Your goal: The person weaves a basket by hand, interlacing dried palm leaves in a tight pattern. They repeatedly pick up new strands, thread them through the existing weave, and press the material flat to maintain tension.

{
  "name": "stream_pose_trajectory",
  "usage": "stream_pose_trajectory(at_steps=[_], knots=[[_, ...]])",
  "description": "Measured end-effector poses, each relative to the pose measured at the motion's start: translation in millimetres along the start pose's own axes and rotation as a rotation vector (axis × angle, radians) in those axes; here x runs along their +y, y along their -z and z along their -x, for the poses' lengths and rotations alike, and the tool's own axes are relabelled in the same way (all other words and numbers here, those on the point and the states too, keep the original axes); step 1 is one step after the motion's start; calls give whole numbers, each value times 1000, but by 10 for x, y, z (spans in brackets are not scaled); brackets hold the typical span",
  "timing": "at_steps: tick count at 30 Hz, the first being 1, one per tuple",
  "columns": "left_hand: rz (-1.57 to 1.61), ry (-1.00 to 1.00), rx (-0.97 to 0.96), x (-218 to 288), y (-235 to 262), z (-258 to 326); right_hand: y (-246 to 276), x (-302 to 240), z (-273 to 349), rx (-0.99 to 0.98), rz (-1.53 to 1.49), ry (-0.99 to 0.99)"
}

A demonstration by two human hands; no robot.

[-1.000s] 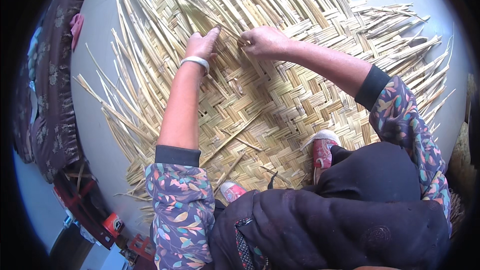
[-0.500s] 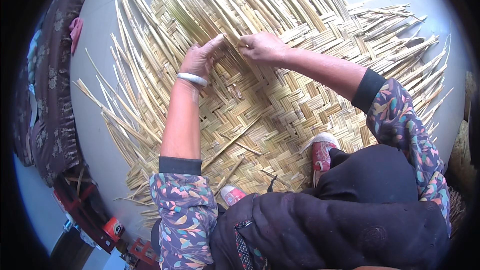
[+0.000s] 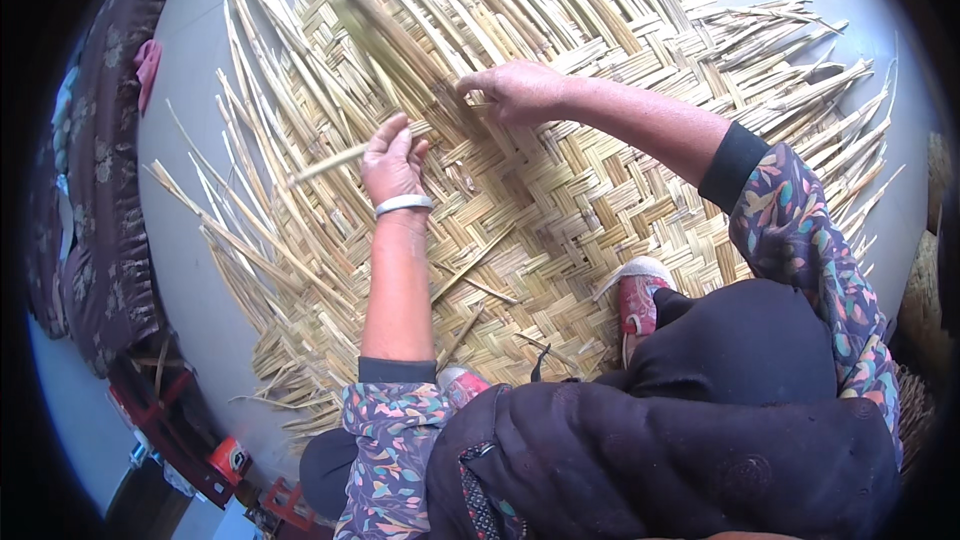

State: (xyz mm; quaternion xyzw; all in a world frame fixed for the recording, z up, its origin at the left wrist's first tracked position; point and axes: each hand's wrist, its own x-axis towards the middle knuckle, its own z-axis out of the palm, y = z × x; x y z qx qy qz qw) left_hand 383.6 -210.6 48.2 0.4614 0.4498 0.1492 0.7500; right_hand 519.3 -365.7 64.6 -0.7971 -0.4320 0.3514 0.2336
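A large woven mat (image 3: 600, 210) of flat, pale reed strips lies on the floor, its unwoven ends fanning out at the far side and both sides. My left hand (image 3: 393, 162), with a white bangle at the wrist, is closed around a single reed strip (image 3: 330, 162) lying crosswise over the others. My right hand (image 3: 518, 92) is closed in a pinch at the base of several raised reed strips (image 3: 385, 35). Those strips are smeared by motion and lean toward the far left. The fingertips of my right hand are partly hidden.
Loose reed pieces (image 3: 470, 265) lie on the mat near my red shoes (image 3: 640, 305). Dark patterned cloth (image 3: 110, 160) hangs at the left, with a pink cloth (image 3: 148, 70) beside it. A red packet (image 3: 228, 458) is at the lower left.
My left hand has drawn back toward me and now holds a crosswise strip. The raised strips have swung in a blur. My right hand has shifted slightly left.
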Motion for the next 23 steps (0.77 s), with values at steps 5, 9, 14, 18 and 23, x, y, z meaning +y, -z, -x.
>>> stream_pose_trajectory(at_steps=[5, 9, 14, 18, 23], knots=[[-84, -21, 192, -239, 32, 176, -184, 39, -33, 128, 93, 0], [-160, -72, 226, -396, 109, 202, -342, 57, 7, 232, 168, 11], [-154, -105, 204, -385, 264, 203, -380, -47, 138, 196, 311, 27], [-119, -116, 278, -279, 404, 197, -501, 90, 188, 333, 433, 170], [-78, -133, 297, -255, 654, 122, -646, 167, 225, 217, 697, 234]])
